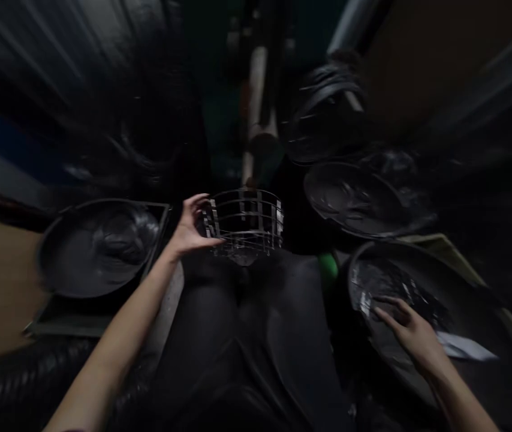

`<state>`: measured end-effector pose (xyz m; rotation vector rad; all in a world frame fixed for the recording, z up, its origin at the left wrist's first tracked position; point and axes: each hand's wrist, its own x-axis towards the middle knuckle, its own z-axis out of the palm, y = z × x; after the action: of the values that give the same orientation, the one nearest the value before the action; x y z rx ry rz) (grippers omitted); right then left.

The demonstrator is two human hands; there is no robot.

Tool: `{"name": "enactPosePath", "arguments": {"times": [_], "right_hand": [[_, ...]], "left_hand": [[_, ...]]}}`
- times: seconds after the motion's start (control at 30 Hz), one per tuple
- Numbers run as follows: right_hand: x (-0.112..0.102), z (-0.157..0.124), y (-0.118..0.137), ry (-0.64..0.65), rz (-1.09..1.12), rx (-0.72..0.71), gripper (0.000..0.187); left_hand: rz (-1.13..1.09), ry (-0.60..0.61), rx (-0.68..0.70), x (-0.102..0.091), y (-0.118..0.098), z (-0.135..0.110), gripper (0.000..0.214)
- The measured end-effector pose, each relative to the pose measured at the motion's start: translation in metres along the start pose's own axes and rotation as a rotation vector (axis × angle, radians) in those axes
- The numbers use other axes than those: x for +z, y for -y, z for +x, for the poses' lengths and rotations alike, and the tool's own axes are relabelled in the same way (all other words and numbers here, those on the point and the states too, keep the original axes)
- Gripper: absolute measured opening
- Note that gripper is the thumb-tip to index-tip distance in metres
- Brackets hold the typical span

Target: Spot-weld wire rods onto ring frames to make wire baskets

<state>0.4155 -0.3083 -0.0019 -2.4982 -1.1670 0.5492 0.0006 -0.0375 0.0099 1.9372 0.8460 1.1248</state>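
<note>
A round wire cage of thin metal bars rests on my knees at the centre of the view. My left hand grips its left rim, thumb and fingers closed on the bars. My right hand reaches into a wide dark pan at the lower right. Its fingers are spread over small shiny metal pieces lying in the pan. The picture is dim and blurred.
Another dark pan sits on a tray at the left, and a third pan lies behind the right one. A stack of dark rings stands further back. A green object shows by my right knee.
</note>
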Motion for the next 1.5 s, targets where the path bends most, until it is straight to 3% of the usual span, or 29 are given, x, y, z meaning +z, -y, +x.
{"name": "enactPosePath", "arguments": {"times": [0.1,0.2,0.23,0.3,0.4,0.47,0.67,1.03,1.5], "right_hand": [[0.003,-0.009,0.097,0.242,0.447,-0.121,0.042],[0.019,-0.014,0.188,0.471,0.507,-0.351,0.033],[0.026,-0.011,0.208,0.451,0.48,-0.439,0.028],[0.04,-0.005,0.232,0.295,0.338,-0.624,0.024],[0.056,-0.001,0.239,0.068,-0.005,-0.886,0.031],[0.061,-0.002,0.239,0.028,-0.215,-1.001,0.041],[0.059,-0.002,0.255,0.003,-0.551,-1.04,0.054],[0.063,0.009,0.247,-0.157,-0.45,-1.089,0.038],[0.05,0.037,0.272,-0.235,-0.436,-1.117,0.029]], "left_hand": [[0.239,0.164,0.088,0.013,-0.029,0.001,0.082],[0.462,0.328,0.147,0.026,-0.048,0.001,0.069],[0.502,0.352,0.168,0.029,-0.051,0.001,0.065],[0.532,0.362,0.204,0.031,-0.052,0.001,0.058],[0.518,0.337,0.192,0.026,-0.05,0.0,0.055],[0.495,0.317,0.155,0.019,-0.048,-0.001,0.059],[0.417,0.229,0.078,0.011,-0.044,0.002,0.064],[0.362,0.229,0.05,0.018,-0.037,0.012,0.064],[0.332,0.202,0.048,0.015,-0.03,0.044,0.066]]}}
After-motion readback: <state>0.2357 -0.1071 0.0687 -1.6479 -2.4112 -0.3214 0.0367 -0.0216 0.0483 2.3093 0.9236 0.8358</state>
